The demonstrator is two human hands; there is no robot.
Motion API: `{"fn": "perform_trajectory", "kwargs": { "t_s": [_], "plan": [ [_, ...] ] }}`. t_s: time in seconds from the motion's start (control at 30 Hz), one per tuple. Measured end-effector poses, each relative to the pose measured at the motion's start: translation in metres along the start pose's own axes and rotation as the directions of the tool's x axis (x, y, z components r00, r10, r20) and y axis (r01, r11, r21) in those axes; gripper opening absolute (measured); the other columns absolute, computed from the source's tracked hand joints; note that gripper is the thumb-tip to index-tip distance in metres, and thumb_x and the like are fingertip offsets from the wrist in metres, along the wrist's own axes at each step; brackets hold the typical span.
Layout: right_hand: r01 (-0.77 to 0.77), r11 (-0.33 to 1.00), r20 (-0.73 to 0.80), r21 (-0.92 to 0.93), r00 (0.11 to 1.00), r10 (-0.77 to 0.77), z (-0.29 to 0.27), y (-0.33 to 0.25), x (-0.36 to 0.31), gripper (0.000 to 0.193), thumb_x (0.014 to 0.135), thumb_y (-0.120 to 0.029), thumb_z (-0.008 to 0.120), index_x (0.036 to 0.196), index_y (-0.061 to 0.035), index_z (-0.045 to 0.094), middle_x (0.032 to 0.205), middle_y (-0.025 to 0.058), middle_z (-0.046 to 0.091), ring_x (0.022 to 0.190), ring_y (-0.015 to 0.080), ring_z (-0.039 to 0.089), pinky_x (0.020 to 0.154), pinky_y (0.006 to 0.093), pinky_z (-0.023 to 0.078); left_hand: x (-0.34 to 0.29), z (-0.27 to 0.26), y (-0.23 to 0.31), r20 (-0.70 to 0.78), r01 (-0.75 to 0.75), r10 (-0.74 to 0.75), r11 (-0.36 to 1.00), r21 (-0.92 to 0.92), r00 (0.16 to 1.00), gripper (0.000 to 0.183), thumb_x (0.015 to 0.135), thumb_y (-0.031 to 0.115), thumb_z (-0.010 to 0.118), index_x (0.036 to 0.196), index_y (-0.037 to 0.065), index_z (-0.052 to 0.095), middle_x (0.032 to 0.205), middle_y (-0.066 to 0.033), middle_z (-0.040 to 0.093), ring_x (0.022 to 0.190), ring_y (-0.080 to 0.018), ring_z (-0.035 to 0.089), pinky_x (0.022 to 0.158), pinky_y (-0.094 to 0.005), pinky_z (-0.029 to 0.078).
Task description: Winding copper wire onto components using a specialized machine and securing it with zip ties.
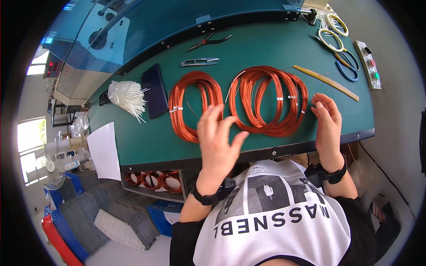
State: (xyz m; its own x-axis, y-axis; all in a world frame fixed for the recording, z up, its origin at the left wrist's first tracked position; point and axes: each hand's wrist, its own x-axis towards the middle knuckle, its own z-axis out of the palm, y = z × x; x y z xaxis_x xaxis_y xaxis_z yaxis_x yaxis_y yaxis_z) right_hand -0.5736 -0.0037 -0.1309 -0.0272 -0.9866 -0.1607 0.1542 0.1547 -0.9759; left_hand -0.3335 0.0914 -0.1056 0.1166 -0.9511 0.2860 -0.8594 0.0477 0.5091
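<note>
Two groups of copper-coloured wire coils lie on the green tabletop. My left hand (218, 139) is over the near right edge of the left coil (177, 108). Its fingers are spread and nothing shows in them; whether the fingertips touch the wire I cannot tell. To the right, several overlapping coils (298, 97) are bound with small white ties. My right hand (327, 122) is raised just right of these coils, apart from them, fingers loosely bent and holding nothing visible.
Behind the coils lie thread snips (199, 62) and pliers (208, 41). A dark phone (155, 91) and a bag of white sleeves (126, 98) are at left. A yellowish strip (326, 83), scissors (347, 64) and a button box (368, 64) are at right. More coils fill a drawer (153, 195).
</note>
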Motion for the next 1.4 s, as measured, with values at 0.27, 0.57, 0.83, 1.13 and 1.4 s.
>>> {"fn": "perform_trajectory", "kwargs": {
  "t_s": [0.27,0.57,0.83,1.13,1.4],
  "plan": [
    [-0.112,0.976,0.111,0.187,0.989,0.092,0.012,-0.004,-0.012,0.042,0.088,-0.01,0.054,0.126,0.0045,0.045,0.127,0.0169,0.049,0.12,0.0232,0.045,0.101,0.0345,0.035,0.026,0.076,0.055,0.245,-0.259,0.278,0.96,-0.108,0.929,0.031,0.069,0.017,0.073,0.088,-0.001,0.057,0.114,-0.0164,0.05,0.116,-0.0356,0.042,0.095,-0.0477,0.033],
    [-0.67,0.579,0.564,0.465,0.728,0.389,0.024,-0.02,0.012,0.028,0.093,-0.018,0.048,0.112,0.0018,0.054,0.112,0.0146,0.06,0.096,0.024,0.061,0.084,0.0393,0.052,0.02,0.032,0.047,0.338,0.105,0.132,0.794,-0.599,0.932,0.022,0.073,0.016,0.071,0.077,-0.003,0.06,0.089,-0.0117,0.057,0.086,-0.0281,0.052,0.079,-0.0379,0.04],
    [-0.708,0.6,0.627,0.374,0.669,0.399,0.057,-0.053,0.005,0.027,0.095,-0.014,0.044,0.116,0.0033,0.048,0.111,0.0177,0.059,0.098,0.0268,0.061,0.082,0.0411,0.054,0.009,0.011,0.034,0.319,0.32,-0.099,0.547,-0.774,0.943,0.019,0.084,0.014,0.066,0.093,-0.003,0.064,0.091,-0.0069,0.063,0.08,-0.0137,0.059,0.072,-0.0285,0.046],
    [-0.708,0.617,0.593,0.344,0.673,0.442,0.079,-0.061,-0.002,0.025,0.095,-0.011,0.042,0.115,0.0041,0.049,0.113,0.0188,0.058,0.098,0.0267,0.061,0.085,0.0392,0.052,0.013,-0.004,0.02,0.498,0.469,-0.038,0.407,-0.784,0.866,0.024,0.084,0.009,0.064,0.105,-0.002,0.06,0.095,-0.0058,0.065,0.087,-0.0114,0.058,0.081,-0.027,0.046],
    [-0.71,0.621,0.674,0.331,0.639,0.371,0.099,-0.071,0.0,0.028,0.094,-0.018,0.047,0.108,0.0052,0.052,0.1,0.016,0.063,0.098,0.0267,0.062,0.084,0.0367,0.052,0.031,-0.011,0.025,0.745,0.679,0.214,0.31,-0.665,0.632,0.046,0.075,0.006,0.073,0.116,-0.001,0.053,0.096,-0.0088,0.065,0.092,-0.0175,0.061,0.086,-0.0315,0.047]
  ]
}}
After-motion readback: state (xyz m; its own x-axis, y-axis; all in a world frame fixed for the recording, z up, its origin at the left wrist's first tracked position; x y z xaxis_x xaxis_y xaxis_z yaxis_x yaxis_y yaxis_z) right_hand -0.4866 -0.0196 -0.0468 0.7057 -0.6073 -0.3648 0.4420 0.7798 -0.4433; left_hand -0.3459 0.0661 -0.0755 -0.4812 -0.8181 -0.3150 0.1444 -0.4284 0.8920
